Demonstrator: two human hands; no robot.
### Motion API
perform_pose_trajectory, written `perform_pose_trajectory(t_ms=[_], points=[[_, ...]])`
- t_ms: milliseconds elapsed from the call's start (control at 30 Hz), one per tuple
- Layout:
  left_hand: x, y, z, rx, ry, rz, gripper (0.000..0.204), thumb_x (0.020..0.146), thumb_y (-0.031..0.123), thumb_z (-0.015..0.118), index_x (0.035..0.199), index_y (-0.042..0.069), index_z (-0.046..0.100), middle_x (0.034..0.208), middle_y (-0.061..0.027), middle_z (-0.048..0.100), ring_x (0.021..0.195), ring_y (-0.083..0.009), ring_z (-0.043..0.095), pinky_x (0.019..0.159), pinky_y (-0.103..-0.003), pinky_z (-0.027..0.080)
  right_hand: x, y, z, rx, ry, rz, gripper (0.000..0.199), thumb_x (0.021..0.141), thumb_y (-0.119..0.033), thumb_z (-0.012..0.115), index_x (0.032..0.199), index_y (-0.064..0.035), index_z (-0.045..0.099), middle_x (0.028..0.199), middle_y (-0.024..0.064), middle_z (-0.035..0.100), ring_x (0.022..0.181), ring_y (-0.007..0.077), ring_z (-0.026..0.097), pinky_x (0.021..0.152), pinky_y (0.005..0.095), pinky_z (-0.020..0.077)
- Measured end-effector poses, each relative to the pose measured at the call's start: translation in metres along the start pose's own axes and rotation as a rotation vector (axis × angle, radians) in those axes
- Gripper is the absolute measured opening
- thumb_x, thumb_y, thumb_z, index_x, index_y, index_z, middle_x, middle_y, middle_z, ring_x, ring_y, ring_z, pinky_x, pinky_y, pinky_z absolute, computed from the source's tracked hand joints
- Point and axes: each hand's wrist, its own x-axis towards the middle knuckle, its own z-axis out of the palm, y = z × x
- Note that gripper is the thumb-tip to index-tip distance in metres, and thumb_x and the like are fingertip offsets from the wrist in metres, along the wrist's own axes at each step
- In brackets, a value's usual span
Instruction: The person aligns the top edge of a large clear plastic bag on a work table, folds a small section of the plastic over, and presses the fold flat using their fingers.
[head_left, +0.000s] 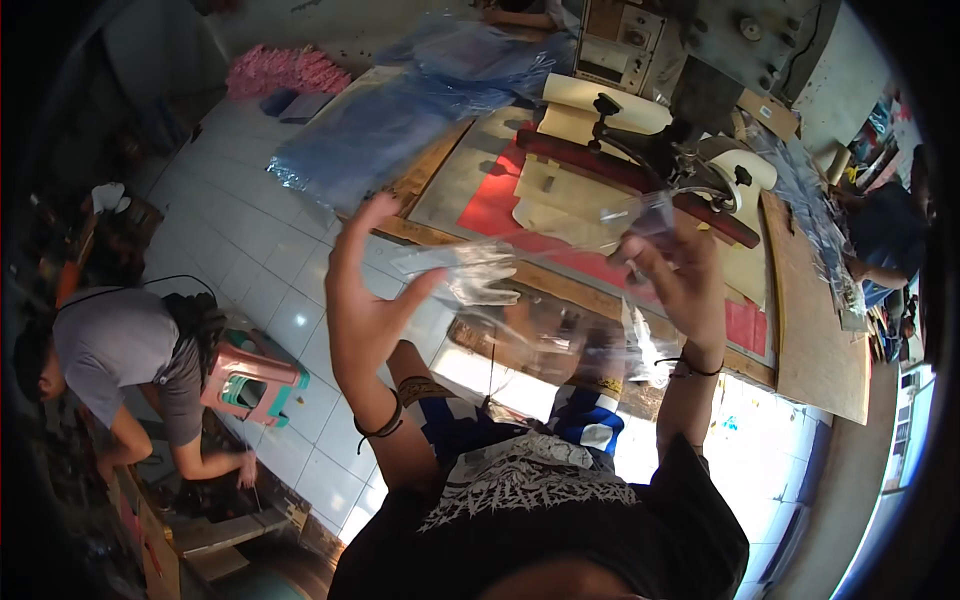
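Both hands hold one clear, crinkled plastic bag [520, 265] above the wooden worktop [820, 340]: left hand [365, 290] with fingers spread wide (palm open), right hand [680, 275] pinching its corner.

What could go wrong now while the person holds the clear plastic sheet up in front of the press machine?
The left hand is open, so only the right hand grips the clear plastic sheet; it may slip or crease. The sheet hangs close to the press machine and could catch on its lever.
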Motion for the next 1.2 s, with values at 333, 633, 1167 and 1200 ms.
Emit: perform_pose_trajectory(t_ms=[333,633,1167,1200], points=[[0.018,0.048,0.071,-0.638,-0.548,-0.228,0.024,0.092,0.020,0.067,0.100,-0.003,0.067,0.081,-0.0093,0.073,0.068,-0.0103,0.067,0.061,-0.023,0.050,0.009,-0.014,0.005,-0.236,-0.269,-0.147,0.019,0.089,-0.017,0.070,0.094,0.0016,0.070,0.073,0.0104,0.069,0.060,0.0120,0.063,0.058,0.0262,0.0508],[0.013,0.051,0.070,-0.811,-0.556,-0.381,0.026,0.097,0.018,0.059,0.104,-0.006,0.065,0.086,-0.0109,0.072,0.073,-0.0120,0.068,0.065,-0.024,0.054,0.008,-0.022,0.001,-0.177,-0.307,0.045,0.016,0.093,-0.011,0.064,0.096,0.0031,0.070,0.077,0.0080,0.071,0.065,0.0114,0.065,0.059,0.0256,0.0530],[0.015,0.043,0.075,-0.973,-0.615,-0.494,0.053,0.104,0.041,0.038,0.106,-0.005,0.064,0.086,-0.0144,0.071,0.070,-0.0178,0.069,0.060,-0.026,0.050,0.006,-0.011,0.009,0.010,-0.204,0.035,0.020,0.092,-0.012,0.065,0.106,0.0010,0.068,0.086,0.0089,0.072,0.070,0.0151,0.068,0.064,0.0260,0.0541],[0.015,0.044,0.076,-0.990,-0.599,-0.516,0.056,0.104,0.043,0.036,0.107,-0.005,0.064,0.086,-0.0150,0.071,0.069,-0.0188,0.069,0.058,-0.027,0.050,0.007,-0.014,0.009,-0.096,-0.180,-0.020,0.020,0.090,-0.012,0.067,0.106,-0.0001,0.068,0.086,0.0089,0.072,0.069,0.0156,0.068,0.064,0.0259,0.0540]])
